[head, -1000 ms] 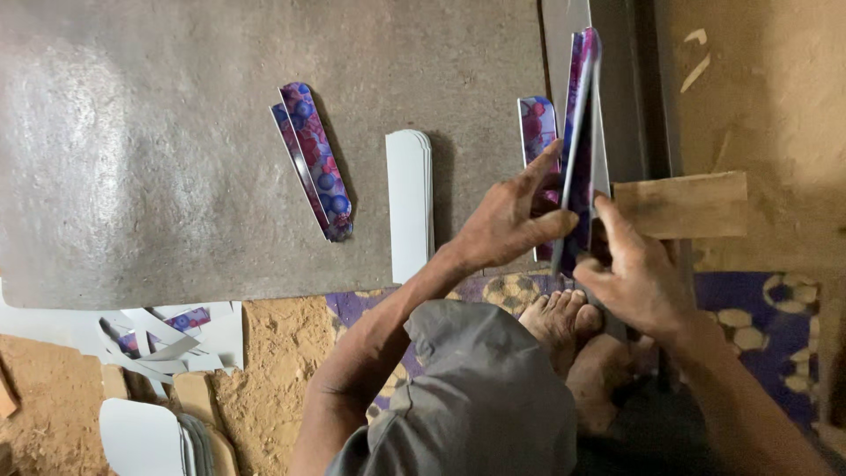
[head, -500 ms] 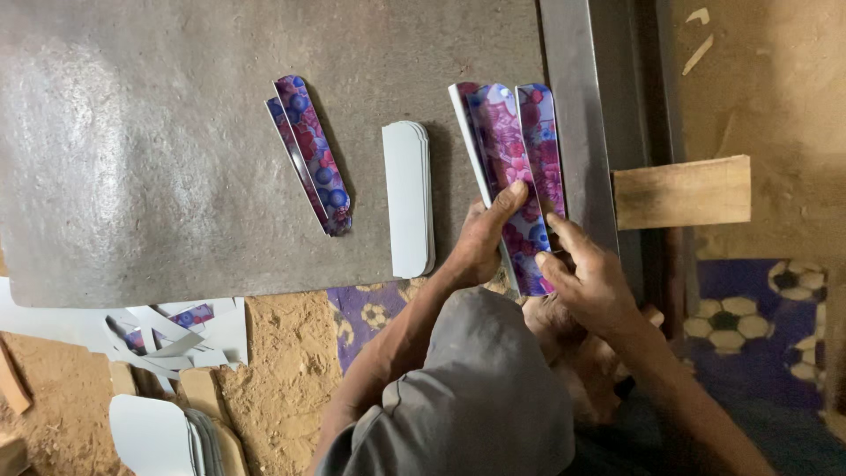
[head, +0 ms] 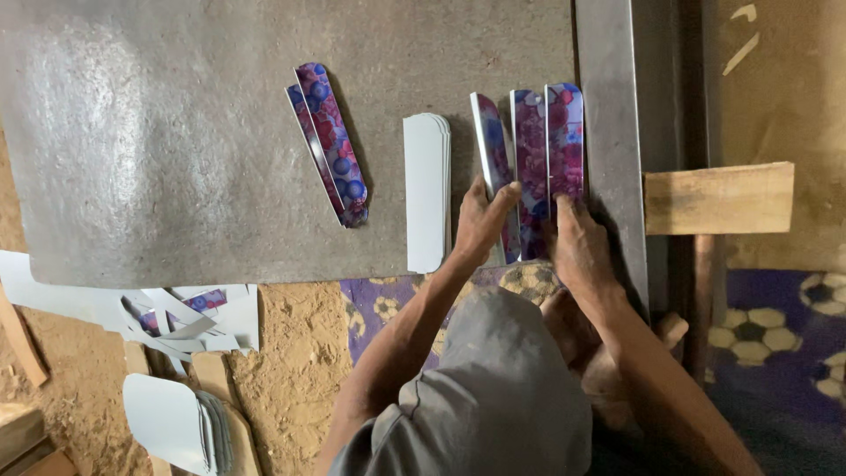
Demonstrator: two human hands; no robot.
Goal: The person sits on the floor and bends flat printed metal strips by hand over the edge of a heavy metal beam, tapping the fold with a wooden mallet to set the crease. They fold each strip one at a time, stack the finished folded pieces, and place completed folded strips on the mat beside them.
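Three long strips with a purple and red flower pattern [head: 532, 150] lie side by side on a grey board [head: 176, 159], rounded ends pointing away from me. My left hand [head: 480, 220] presses the leftmost strip, which is tilted on edge. My right hand [head: 577, 242] rests flat on the near ends of the other two strips, next to a metal bar [head: 608, 132]. A stack of plain white strips [head: 426, 189] lies just left of my left hand.
Two more patterned strips [head: 330, 145] lie further left on the board. White offcuts [head: 167, 313] and a stack of white pieces [head: 176, 423] lie on the sandy floor at lower left. A wooden block [head: 718, 198] sticks out at right.
The patterned strips, held upright together a second ago, have been laid down on the board and spread side by side. Both hands have moved down onto them.
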